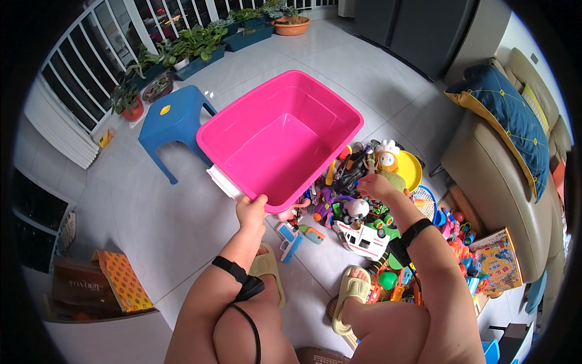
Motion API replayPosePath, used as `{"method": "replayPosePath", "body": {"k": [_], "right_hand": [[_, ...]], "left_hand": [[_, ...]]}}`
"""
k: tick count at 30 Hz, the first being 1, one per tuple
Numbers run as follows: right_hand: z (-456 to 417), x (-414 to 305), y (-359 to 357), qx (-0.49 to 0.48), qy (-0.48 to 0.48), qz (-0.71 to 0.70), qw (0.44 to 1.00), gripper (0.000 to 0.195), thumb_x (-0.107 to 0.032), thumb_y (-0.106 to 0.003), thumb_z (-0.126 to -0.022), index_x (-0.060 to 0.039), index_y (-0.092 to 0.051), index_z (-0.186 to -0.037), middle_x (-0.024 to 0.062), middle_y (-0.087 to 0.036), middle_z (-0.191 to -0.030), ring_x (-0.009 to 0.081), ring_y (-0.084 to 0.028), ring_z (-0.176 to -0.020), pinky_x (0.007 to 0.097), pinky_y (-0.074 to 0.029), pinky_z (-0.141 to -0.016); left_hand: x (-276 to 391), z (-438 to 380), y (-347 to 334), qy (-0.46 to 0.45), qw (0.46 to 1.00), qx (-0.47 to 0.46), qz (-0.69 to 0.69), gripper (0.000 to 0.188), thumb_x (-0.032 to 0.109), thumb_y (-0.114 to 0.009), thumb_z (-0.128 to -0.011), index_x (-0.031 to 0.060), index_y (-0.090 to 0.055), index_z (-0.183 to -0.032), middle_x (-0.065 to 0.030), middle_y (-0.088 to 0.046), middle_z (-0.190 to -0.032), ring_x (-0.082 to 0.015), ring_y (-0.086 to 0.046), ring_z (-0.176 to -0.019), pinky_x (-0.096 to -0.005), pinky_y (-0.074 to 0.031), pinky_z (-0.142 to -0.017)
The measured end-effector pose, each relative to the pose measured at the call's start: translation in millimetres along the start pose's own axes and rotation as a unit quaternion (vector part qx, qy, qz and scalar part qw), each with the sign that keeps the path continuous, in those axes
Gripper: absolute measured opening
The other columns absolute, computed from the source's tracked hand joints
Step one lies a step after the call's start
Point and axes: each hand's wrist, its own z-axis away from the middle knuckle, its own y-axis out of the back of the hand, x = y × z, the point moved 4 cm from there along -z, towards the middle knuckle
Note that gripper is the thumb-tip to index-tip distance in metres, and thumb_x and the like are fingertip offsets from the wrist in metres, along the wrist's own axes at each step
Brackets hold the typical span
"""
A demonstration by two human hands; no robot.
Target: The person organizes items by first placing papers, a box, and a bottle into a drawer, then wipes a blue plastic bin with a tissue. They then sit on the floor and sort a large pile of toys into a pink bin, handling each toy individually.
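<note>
My left hand [251,213] grips the near rim of a large pink plastic tub [291,141], thumb over the edge. A white handle [223,182] is on the tub's left end, and its bare pink inside faces up toward me. My right hand [373,186] is over a heap of toys beside the tub, its fingers curled down. Whether it holds anything is hidden. Around it lie a white-capped plush toy [388,157], a yellow plastic disc [409,170], a panda toy [357,208], a purple toy [324,204] and a white toy vehicle [361,239].
A blue plastic stool [175,113] stands left of the tub. A blue-and-white toy gun [289,241] lies near my sandalled feet. More toys, a racket [425,202] and a picture box [495,261] lie by the sofa [482,150]. Potted plants [200,41] line the railing.
</note>
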Motion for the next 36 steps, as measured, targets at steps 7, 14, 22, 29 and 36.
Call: {"method": "replayPosePath", "body": {"k": [7,14,22,29,36], "right_hand": [[1.4,14.8,2.9,-0.002,0.021,0.026,0.999,0.023,-0.024,-0.062,-0.080,-0.0037,-0.070,-0.086,0.0056,-0.067,-0.074,0.0161,-0.063,-0.066,0.0310,-0.050,-0.065],[8.4,13.5,-3.4,-0.031,0.024,0.050,0.998,0.023,-0.023,-0.062,-0.079,-0.0030,-0.069,-0.086,0.0068,-0.067,-0.074,0.0156,-0.065,-0.068,0.0312,-0.050,-0.065],[20.1,-36.6,-18.8,0.054,0.199,0.210,0.956,0.037,-0.014,-0.067,-0.073,-0.0067,-0.064,-0.109,0.0164,-0.062,-0.108,0.0296,-0.062,-0.096,0.0370,-0.049,-0.084],[41.9,-135.0,-103.1,0.080,0.399,0.410,0.816,0.051,-0.011,-0.061,-0.077,-0.0164,-0.054,-0.127,0.0124,-0.043,-0.138,0.0297,-0.035,-0.133,0.0381,-0.037,-0.106],[3.9,-144.1,-153.8,0.145,0.412,0.308,0.845,0.021,-0.012,-0.051,-0.080,-0.0064,-0.064,-0.095,0.0096,-0.057,-0.112,0.0270,-0.047,-0.119,0.0374,-0.047,-0.094]], "left_hand": [[-1.0,-13.3,1.7,0.019,1.000,0.003,-0.014,0.018,0.000,-0.059,-0.080,0.0006,-0.059,-0.098,-0.0092,-0.062,-0.095,-0.0213,-0.064,-0.081,-0.0363,-0.056,-0.066],[3.7,-14.2,6.4,0.028,0.999,0.001,-0.035,0.021,0.004,-0.059,-0.082,-0.0015,-0.056,-0.102,-0.0124,-0.061,-0.101,-0.0249,-0.064,-0.086,-0.0420,-0.059,-0.069],[-2.7,-19.3,24.7,0.057,0.991,0.024,-0.117,0.027,0.005,-0.058,-0.084,-0.0065,-0.053,-0.108,-0.0143,-0.060,-0.103,-0.0264,-0.064,-0.087,-0.0427,-0.058,-0.070],[-2.3,-4.5,29.5,0.084,0.987,-0.018,-0.138,0.034,0.005,-0.055,-0.084,-0.0114,-0.050,-0.113,-0.0192,-0.058,-0.108,-0.0323,-0.065,-0.087,-0.0435,-0.060,-0.068],[7.7,-2.4,58.2,0.075,0.995,0.017,-0.066,0.028,-0.004,-0.056,-0.080,-0.0111,-0.052,-0.107,-0.0188,-0.059,-0.102,-0.0300,-0.065,-0.084,-0.0429,-0.061,-0.073]]}}
